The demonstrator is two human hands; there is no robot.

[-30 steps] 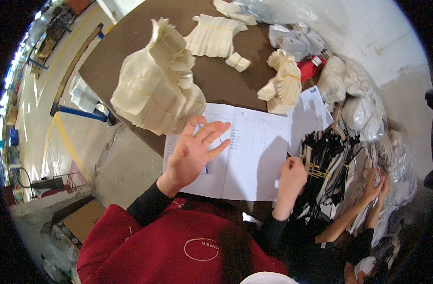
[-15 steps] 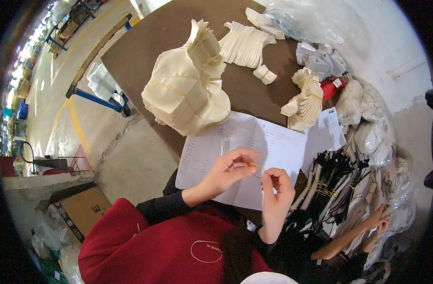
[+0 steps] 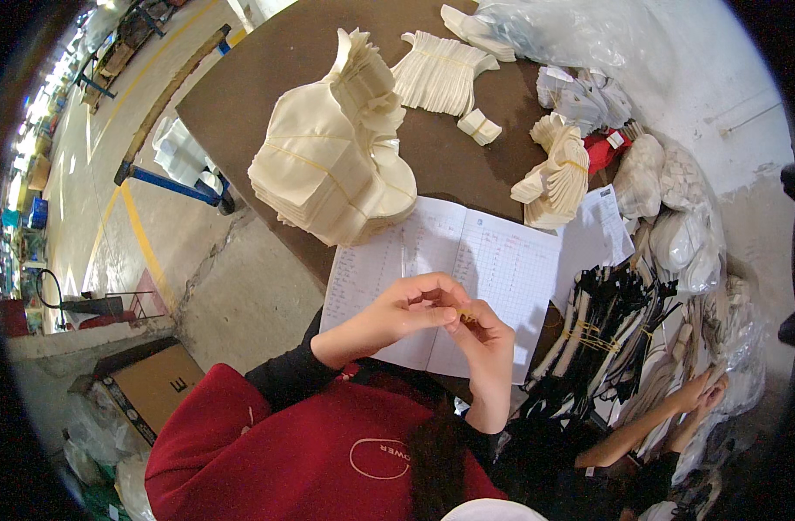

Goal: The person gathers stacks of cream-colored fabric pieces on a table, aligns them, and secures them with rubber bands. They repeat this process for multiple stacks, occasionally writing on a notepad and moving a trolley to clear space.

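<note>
In front of my chest, above an open notebook (image 3: 510, 286) with handwritten columns, my two hands meet at the fingertips. A thin yellow rubber band (image 3: 468, 315) shows bunched between them, mostly covered by fingers. My left hand (image 3: 406, 311) pinches from the left, its index finger bent over the top. From below right, my right hand (image 3: 487, 347) closes thumb and fingers on the same band. Just beyond the notebook stands a tall stack of cream fabric pieces (image 3: 315, 165), with yellow bands around it.
Smaller cream bundles (image 3: 445, 74) lie farther back on the brown table (image 3: 232, 104). To the right are a banded cream bundle (image 3: 558, 169), loose paper (image 3: 597, 227), black-and-white strips (image 3: 580, 339) and plastic bags (image 3: 684, 252). Another person's hands (image 3: 702, 395) work at the lower right.
My hands have come closer together; the band, stretched out thin between them before, is now bunched at the fingertips. The view has shifted slightly. The other person's hands stay about the same place.
</note>
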